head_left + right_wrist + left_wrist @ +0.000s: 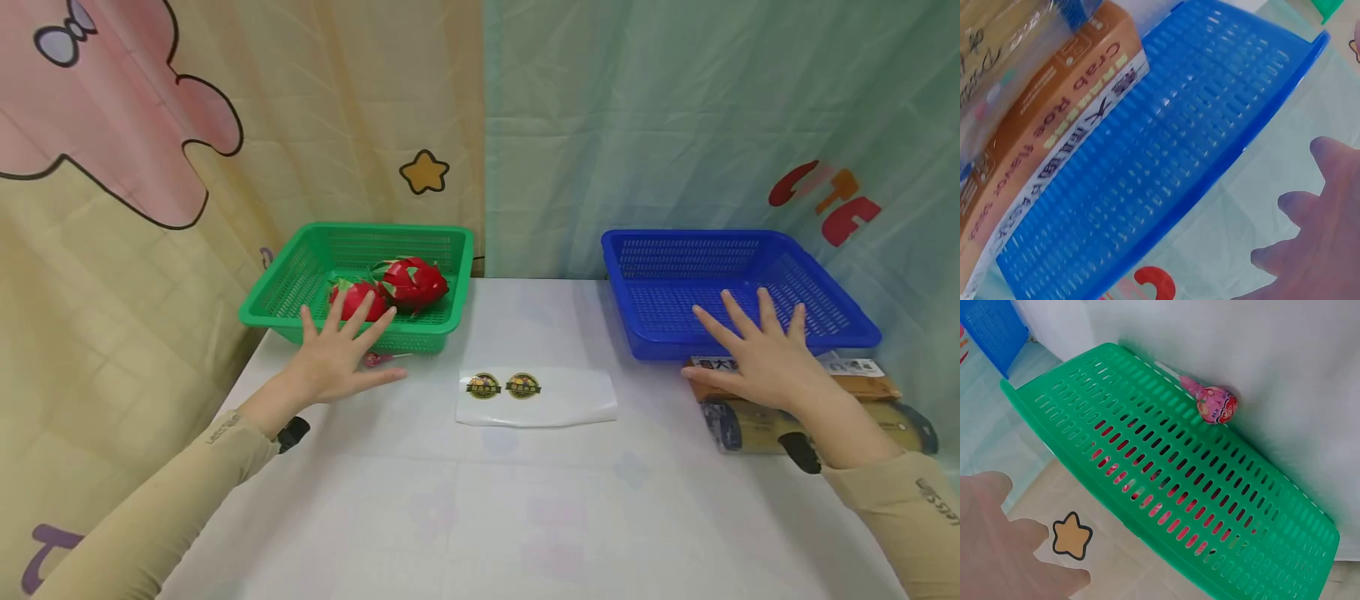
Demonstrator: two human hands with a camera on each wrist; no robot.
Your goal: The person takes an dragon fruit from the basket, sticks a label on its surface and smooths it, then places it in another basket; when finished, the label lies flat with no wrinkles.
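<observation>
My left hand (333, 358) is spread with straight fingers above the table, just in front of the green basket (258, 318), holding nothing. Two red dragon fruits, one at the right (415, 285) and one partly behind my fingertips (357, 300), lie in that basket. A wrapped lollipop (1216, 404) with a pink-red head lies against the basket's front wall. On the other side, my right hand (776, 367) is likewise spread and holds nothing, overlapping the front of the blue basket (656, 343) in the head view. No items show inside the blue basket.
An orange-brown box marked crab roe flavor (1054, 119) lies in front of the blue basket. Nearer stands a clear-wrapped tan package (757, 425). A white sheet with two round stickers (536, 408) lies mid-table. Curtains (540, 125) hang behind the white table (450, 517).
</observation>
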